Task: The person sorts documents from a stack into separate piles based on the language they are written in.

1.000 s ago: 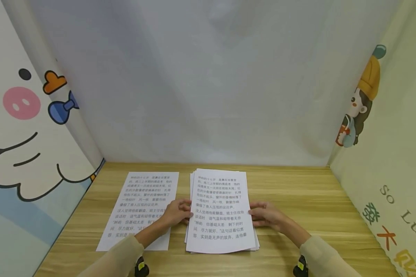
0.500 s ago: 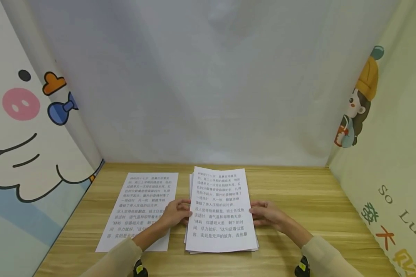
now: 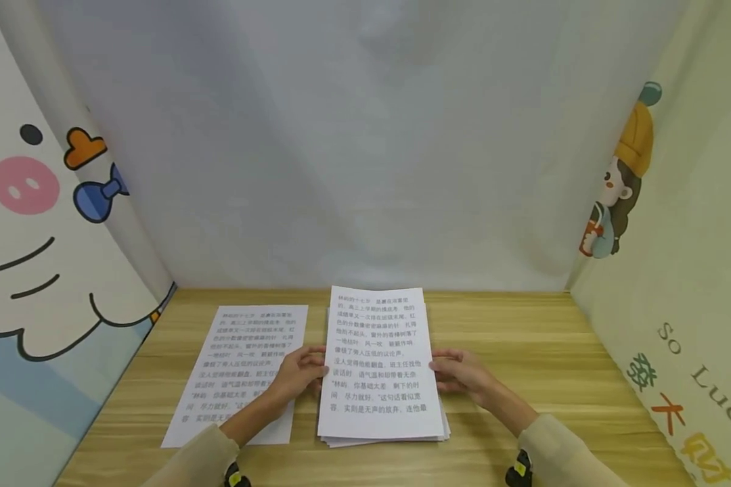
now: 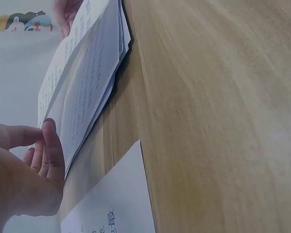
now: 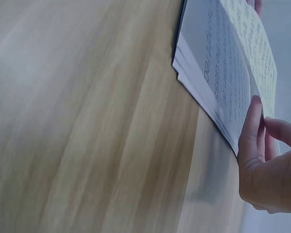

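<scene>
A printed sheet of paper (image 3: 374, 365) is raised a little above a stack of similar sheets (image 3: 446, 426) at the middle of the table. My left hand (image 3: 300, 370) pinches its left edge between thumb and fingers. On the opposite side my right hand (image 3: 463, 373) pinches the right edge. The left wrist view shows a gap between the lifted sheet (image 4: 51, 87) and the slightly uneven stack (image 4: 94, 73). From the right wrist, the sheet (image 5: 262, 53) bows upward over the pile (image 5: 203, 82).
Another printed sheet (image 3: 237, 352) lies flat on the wooden table (image 3: 512, 325) to the left, partly covered by my left forearm. A pale backdrop (image 3: 365, 149) stands behind the table. Cartoon-printed panels (image 3: 30, 257) flank it on both sides.
The top sheet has risen slightly from the stack and shifted a bit away from me, pinched by both hands. The whole head view has drifted slightly left. The left sheet stays flat.
</scene>
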A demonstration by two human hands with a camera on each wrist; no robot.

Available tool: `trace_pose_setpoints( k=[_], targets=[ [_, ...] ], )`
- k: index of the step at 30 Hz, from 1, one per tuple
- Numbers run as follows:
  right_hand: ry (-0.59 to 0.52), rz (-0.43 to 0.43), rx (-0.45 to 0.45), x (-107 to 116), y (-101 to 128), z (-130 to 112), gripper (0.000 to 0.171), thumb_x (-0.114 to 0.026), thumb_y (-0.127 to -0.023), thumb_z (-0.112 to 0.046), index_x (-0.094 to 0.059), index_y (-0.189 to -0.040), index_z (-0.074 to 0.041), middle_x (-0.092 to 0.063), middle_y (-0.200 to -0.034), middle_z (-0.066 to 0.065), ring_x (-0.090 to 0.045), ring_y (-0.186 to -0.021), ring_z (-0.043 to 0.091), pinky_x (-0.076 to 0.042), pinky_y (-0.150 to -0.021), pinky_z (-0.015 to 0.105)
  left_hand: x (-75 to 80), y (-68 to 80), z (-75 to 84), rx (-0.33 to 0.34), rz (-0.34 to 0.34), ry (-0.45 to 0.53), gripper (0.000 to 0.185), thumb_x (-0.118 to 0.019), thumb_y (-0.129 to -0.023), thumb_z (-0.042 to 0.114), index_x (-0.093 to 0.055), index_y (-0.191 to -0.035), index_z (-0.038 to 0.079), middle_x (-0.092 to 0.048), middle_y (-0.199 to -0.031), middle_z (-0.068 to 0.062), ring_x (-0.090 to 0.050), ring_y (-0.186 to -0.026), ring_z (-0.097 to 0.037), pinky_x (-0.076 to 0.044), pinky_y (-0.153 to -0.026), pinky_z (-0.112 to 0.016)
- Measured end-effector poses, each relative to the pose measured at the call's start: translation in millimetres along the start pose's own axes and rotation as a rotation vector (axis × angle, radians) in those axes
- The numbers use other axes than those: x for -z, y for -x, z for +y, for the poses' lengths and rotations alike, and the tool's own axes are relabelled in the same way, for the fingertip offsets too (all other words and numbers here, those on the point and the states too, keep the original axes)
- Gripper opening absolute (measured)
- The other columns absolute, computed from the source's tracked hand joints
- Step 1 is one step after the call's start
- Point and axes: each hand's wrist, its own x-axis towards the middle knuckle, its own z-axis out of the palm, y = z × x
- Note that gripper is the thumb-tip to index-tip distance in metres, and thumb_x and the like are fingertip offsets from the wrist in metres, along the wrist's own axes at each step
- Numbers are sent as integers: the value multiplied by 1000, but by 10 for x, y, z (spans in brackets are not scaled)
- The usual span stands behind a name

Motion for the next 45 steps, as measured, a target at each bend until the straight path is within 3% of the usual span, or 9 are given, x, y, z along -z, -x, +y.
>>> trace_pose_setpoints(
  k=[7,19,33,45],
  targets=[
    [-49,45,-2,-144,-43,-15,53,-65,-99,-12,-47,-144,8,-73,-99,5,-67,-81,11,-59,-69,22,89,29,-21,-8,41,5,47,-65,-92,2,-57,-139,0,-67,-105,-12,-63,-75,-15,-58,-66,-25],
    [-98,-24,24,-494,-189,-90,53,-63,-99,-9,-45,-145,10,-73,-101,7,-70,-84,11,-61,-75,22,428,78,-95,65,119,-26,47,-64,-97,10,-55,-142,4,-67,-119,-14,-66,-85,-14,-58,-74,-28],
    [-81,4,6,-1022,-323,-204,42,-68,-95,-9,-60,-134,4,-74,-106,13,-73,-85,15,-64,-76,28,893,218,-154,97,172,-26,48,-61,-101,15,-50,-147,4,-68,-110,-1,-64,-92,-10,-56,-74,-22],
    [-117,-70,-1,-1364,-435,-204,44,-67,-95,-10,-58,-136,4,-72,-116,18,-74,-94,18,-64,-83,31,1233,299,-194,121,242,-82,47,-59,-103,20,-50,-147,5,-67,-106,6,-62,-87,-6,-54,-73,-20]
  ],
)
